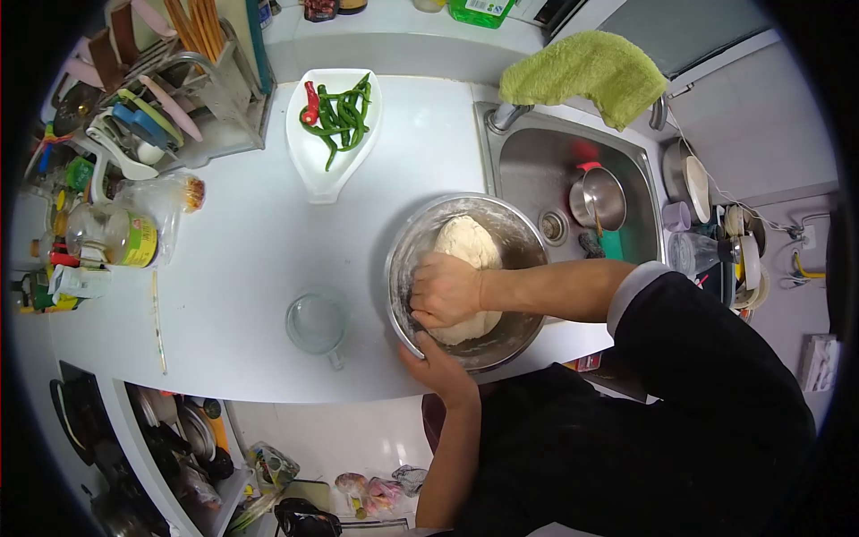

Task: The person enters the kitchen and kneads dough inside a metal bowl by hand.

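Observation:
A steel mixing bowl (528, 234) stands on the counter beside the sink, its inner wall smeared with flour. In it lies a large pale lump of dough (468, 237). My right hand (447, 291) presses on the dough, its fingers curled down over the left side of the lump. At the bowl's near edge, my left hand (438, 369) grips the rim, with the fingertips partly out of sight against the outside. To the left of the bowl is a clear glass cup (317, 322) with a handle.
A white dish (324, 183) holds green and red chillies (335, 116). The sink (528, 148) contains a small metal pot (598, 199); a green towel (582, 76) hangs over its tap. A utensil rack (224, 116) and a plastic jar (121, 237) stand left.

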The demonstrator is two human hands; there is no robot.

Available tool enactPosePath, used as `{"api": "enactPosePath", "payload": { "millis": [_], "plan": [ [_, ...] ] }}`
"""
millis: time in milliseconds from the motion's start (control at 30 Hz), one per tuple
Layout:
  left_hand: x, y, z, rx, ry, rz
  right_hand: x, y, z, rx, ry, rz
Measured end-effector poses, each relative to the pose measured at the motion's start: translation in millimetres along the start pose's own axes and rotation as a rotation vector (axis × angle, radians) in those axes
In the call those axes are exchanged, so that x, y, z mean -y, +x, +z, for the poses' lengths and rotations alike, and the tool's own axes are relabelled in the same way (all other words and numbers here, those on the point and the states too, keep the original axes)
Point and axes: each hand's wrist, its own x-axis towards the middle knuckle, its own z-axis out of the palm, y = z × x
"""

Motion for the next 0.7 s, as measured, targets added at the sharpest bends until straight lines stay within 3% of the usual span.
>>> {"api": "enactPosePath", "payload": {
  "millis": [67,133,167,233,267,333,367,433,467,533,567,700],
  "plan": [
    [-3,-2,3,-0.017,-0.014,0.002,2,7,-5,0.005,-0.009,-0.003],
    [1,0,3,-0.037,-0.041,-0.012,3,14,-15,0.249,-0.046,0.057],
    [5,2,3,-0.043,-0.045,0.009,3,18,-20,0.235,-0.052,0.041],
    [5,3,1,-0.034,-0.021,-0.034,6,22,-25,0.416,0.037,0.213],
    [6,1,0,-0.003,-0.058,0.003,6,21,-27,0.400,0.041,0.215],
    [9,-15,3,-0.049,-0.064,0.000,5,23,-37,-0.132,0.580,0.168],
    [11,-20,4,-0.093,-0.075,-0.013,5,18,-44,-0.137,0.580,0.164],
    [20,-22,-5,-0.054,-0.033,0.022,14,7,-82,-0.216,0.538,0.472],
    [25,-21,-9,-0.017,0.008,0.052,9,-7,-79,-0.217,0.537,0.469],
    [16,-10,-17,0.001,0.181,0.155,-6,-26,-63,-0.297,0.301,0.650],
    [12,-2,-22,0.018,0.361,0.250,-10,-29,-52,-0.296,0.302,0.638],
    [9,22,-15,0.063,0.390,0.197,-8,-26,-39,-0.415,0.223,0.740]
  ]
}}
